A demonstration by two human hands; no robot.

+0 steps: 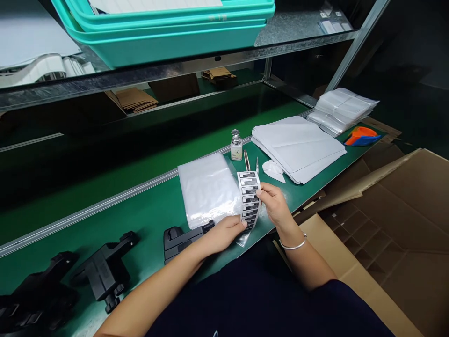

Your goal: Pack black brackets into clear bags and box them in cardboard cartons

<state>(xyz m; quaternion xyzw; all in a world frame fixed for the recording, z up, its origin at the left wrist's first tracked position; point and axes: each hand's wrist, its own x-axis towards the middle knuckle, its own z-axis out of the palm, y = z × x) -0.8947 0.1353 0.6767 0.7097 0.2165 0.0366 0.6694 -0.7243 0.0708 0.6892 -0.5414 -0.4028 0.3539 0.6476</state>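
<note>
Both my hands hold a strip of black-and-white labels (249,199) above the green bench. My left hand (224,232) pinches the strip's lower end. My right hand (275,203), with a bracelet on the wrist, pinches the strip's right edge higher up. A clear plastic bag (206,187) lies just left of the strip. Under my left wrist sits a black plastic part (178,238).
More black parts (105,269) lie at the left. A small glass bottle (236,145), tweezers (246,160), white paper sheets (298,147) and a bag stack (342,108) lie behind. An open cardboard box (393,224) with dividers stands right. Teal trays (168,32) sit on the shelf above.
</note>
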